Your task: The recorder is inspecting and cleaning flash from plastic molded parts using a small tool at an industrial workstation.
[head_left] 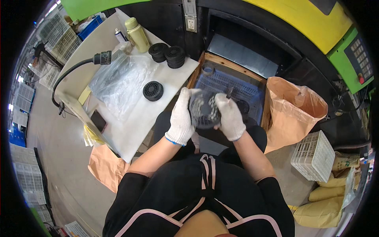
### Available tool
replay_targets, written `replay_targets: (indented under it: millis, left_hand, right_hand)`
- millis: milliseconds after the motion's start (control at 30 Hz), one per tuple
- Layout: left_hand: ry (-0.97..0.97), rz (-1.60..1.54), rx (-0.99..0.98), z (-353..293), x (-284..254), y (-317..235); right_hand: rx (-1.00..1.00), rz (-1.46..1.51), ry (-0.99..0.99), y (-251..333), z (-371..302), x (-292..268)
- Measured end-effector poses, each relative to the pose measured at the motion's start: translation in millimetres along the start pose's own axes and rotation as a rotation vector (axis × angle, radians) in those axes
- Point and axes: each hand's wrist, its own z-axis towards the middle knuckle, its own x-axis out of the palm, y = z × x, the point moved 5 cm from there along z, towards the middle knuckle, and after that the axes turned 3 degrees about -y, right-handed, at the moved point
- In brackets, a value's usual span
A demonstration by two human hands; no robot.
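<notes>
Both my hands wear white knit gloves, and between them is a round black perforated plastic part (pixel 203 111), smeared by motion. My left hand (pixel 181 118) is closed on its left edge. My right hand (pixel 229 118) is closed at its right edge, thumb on top. A slim dark piece (pixel 229 92) shows just above the right hand; I cannot tell whether that hand holds it. On the white table to the left lies a similar black round grille part (pixel 153 91), with two stacks of such parts (pixel 175 57) farther back.
A wooden-framed bin (pixel 263 112) with a blue crate (pixel 248 91) stands beyond my hands. An open brown paper bag (pixel 290 118) and white basket (pixel 314 156) are right. Clear plastic sheeting (pixel 122 79), a phone (pixel 98 120) and a yellow-green bottle (pixel 136 34) occupy the table.
</notes>
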Motion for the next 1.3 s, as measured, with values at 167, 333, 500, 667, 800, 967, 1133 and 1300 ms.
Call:
replay_targets:
  millis: [167, 333, 500, 667, 800, 967, 1133, 1300]
  left_hand:
    - [0.171, 0.047, 0.013, 0.1, -7.7, 7.5]
    - [0.152, 0.157, 0.018, 5.9, -28.5, 12.2]
    - [0.280, 0.089, -0.001, -7.0, -5.1, 2.1]
    - [0.344, 0.138, 0.004, -15.4, 1.8, -4.9]
    - [0.320, 0.186, -0.119, -6.7, -24.9, 6.4]
    - [0.486, -0.163, -0.229, -5.1, -26.3, 32.9]
    - [0.361, 0.218, -0.055, 19.6, -42.5, 31.9]
    - [0.147, 0.356, 0.102, 68.8, -101.4, 4.0]
  right_hand:
    - [0.153, 0.256, -0.143, 16.9, -1.4, -15.0]
    - [0.185, 0.090, -0.023, 8.1, -0.5, -27.2]
    - [0.162, 0.303, -0.064, 23.2, -5.2, -14.6]
    - [0.224, 0.243, -0.092, 4.7, -6.1, -24.1]
    - [0.233, 0.280, -0.063, 7.3, -11.9, -14.2]
    - [0.297, 0.727, 0.072, -11.1, -11.8, 3.4]
    - [0.317, 0.052, -0.029, -24.5, 3.3, -12.7]
    - [0.284, -0.080, 0.136, -42.5, 14.7, -0.6]
